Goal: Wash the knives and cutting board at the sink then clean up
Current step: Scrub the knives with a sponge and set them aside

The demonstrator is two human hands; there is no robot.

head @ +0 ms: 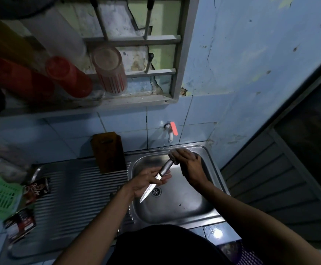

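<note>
A knife [156, 178] with a silver handle and a pointed blade is held over the steel sink basin [186, 199]. My left hand [148, 181] grips it around the blade near the handle, tip pointing down toward the drain. My right hand [189, 165] is closed on a pale sponge or cloth [173, 155] pressed against the end of the knife handle, just below the tap [170, 131]. A brown wooden cutting board [109, 152] stands upright against the tiled wall at the back of the ribbed draining surface, left of the basin.
The ribbed steel drainer [79, 192] carries dark sachets [37, 190] at its left edge, beside a green plastic basket [2, 197]. Red and clear tumblers [68, 75] lie on a shelf above. A dark door [289, 169] stands to the right.
</note>
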